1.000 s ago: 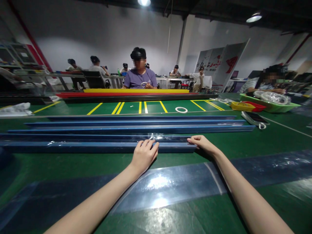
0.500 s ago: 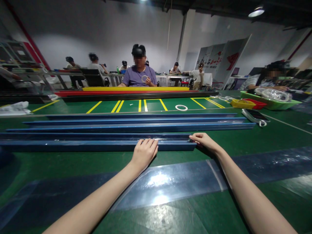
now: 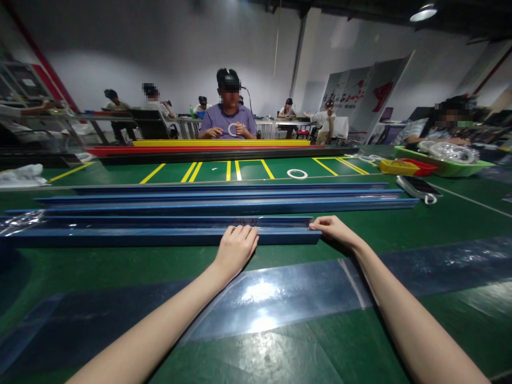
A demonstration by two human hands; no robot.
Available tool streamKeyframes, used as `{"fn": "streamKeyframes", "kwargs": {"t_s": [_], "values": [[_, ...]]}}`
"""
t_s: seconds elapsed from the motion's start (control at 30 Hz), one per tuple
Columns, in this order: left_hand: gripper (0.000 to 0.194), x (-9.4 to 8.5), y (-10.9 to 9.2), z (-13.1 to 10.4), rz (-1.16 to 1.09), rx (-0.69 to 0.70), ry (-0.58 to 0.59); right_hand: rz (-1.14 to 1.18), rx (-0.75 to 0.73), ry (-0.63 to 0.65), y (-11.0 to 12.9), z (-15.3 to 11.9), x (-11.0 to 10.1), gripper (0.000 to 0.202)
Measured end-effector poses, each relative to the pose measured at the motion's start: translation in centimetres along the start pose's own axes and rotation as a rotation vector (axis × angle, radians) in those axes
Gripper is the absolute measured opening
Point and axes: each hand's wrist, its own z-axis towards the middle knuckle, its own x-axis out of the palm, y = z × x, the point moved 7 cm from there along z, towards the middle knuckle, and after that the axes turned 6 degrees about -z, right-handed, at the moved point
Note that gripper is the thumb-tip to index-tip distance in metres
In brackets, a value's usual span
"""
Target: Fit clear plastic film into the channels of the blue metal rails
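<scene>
One nearest blue channel (image 3: 152, 238), at eight o'clock! Left hand (image 3: 238, 246), six o'clock, half-curled over its near wall; right hand (image 3: 331, 229), four o'clock, fingertips bunched at its end; their grips, I can't tell. New since earlier: crumpled clear film (image 3: 22, 221), nine o'clock!
</scene>
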Motion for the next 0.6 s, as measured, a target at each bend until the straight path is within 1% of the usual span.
{"fn": "streamKeyframes", "kwargs": {"t_s": [0.37,0.6], "values": [[0.021,0.20,0.20,-0.03,-0.020,-0.005,0.025,0.001,0.051,-0.038,0.66,-0.67,-0.19,0.035],[0.022,0.18,0.16,0.05,-0.007,-0.007,0.033,0.070,0.062,-0.055,-0.34,-0.43,-0.35,0.033]]}}
